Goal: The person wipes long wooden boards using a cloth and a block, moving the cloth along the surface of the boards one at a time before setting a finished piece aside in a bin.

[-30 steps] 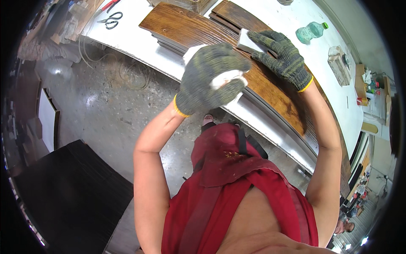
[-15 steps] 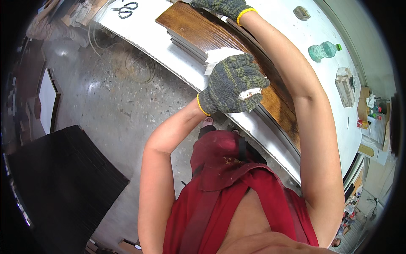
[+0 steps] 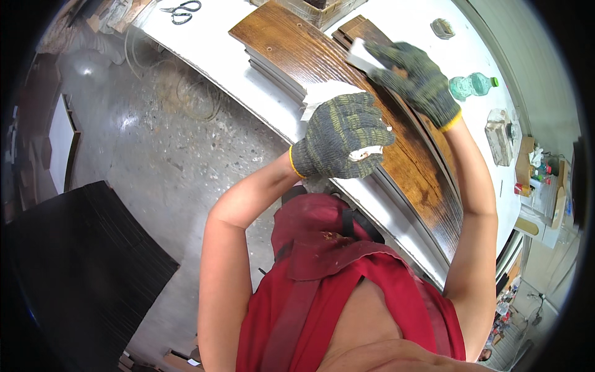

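My left hand (image 3: 341, 136), in a grey-green knit glove with a yellow cuff, is closed on a crumpled white cloth (image 3: 331, 92). Some of the white shows beyond the fingers and by the thumb. The hand rests over the front edge of a stack of boards, whose top one is a glossy brown wood-grain board (image 3: 297, 38). My right hand (image 3: 418, 80), gloved alike, grips a white block (image 3: 364, 57) between thumb and fingers over the board's far edge. Behind lies a second stack of narrower brown boards (image 3: 365, 30), partly hidden by this hand.
On the white table (image 3: 204, 46) are black-handled scissors (image 3: 181, 12), a green-capped bottle (image 3: 474, 85), a small clear container (image 3: 442, 28) and a worn metal can (image 3: 499, 136). A carton (image 3: 338, 13) stands at the far edge. Black sheets (image 3: 87, 266) lie at the left.
My right hand has come back from the far end of the boards and now holds a white block. The carton and narrower boards have come into view. My left hand stays at the board.
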{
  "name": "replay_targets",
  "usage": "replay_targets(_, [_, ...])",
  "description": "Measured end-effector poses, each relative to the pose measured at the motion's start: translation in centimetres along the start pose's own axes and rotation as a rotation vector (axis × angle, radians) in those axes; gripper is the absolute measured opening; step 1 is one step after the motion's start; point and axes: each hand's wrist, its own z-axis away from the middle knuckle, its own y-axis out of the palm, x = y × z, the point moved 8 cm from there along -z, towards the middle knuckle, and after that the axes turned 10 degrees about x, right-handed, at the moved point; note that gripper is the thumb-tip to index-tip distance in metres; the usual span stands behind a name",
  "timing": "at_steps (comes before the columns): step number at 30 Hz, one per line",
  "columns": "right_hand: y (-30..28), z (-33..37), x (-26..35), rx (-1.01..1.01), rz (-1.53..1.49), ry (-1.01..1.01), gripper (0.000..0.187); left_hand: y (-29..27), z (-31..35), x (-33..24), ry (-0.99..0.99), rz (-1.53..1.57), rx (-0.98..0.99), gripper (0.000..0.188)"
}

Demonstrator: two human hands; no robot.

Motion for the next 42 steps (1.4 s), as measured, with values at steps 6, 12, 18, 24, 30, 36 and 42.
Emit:
replay_targets(6, [1.0,-15.2,5.3,0.114,-0.012,0.061,0.053,-0.2,0.5,0.6,-0.043,-0.028,0.016,0.029])
replay_targets(12, [2.8,-18.9,1.9,-0.187,-0.053,-0.163,0.047,0.0,-0.4,0.0,0.021,0.04,0.049,0.028])
replay_targets(18, [1.8,-2.6,0.9,-0.149,0.126,-0.059,0.055,-0.8,0.0,-0.2,0.034,0.016,-0.007,0.028])
replay_targets(24, [-0.8,16.1,0.9,-0.094,0.073,0.372,0.048,-2.9,-0.3,-1.2,-0.013,0.073,0.028,0.03])
replay_targets(30, [-0.3,14.3,4.8,-0.355,0.35,0.105,0.029,-3.8,0.5,-0.4,-0.077,0.353,-0.138,0.025])
replay_targets(36, [0.4,8.3,4.4,-0.259,0.154,0.501,0.045,-5.2,-1.0,-2.3,-0.198,0.208,-0.075,0.051])
replay_targets(42, [-2.3,27.0,5.2,-0.391,0.404,0.74,0.047,-5.1,0.5,-1.9,-0.329,0.231,-0.028,0.054])
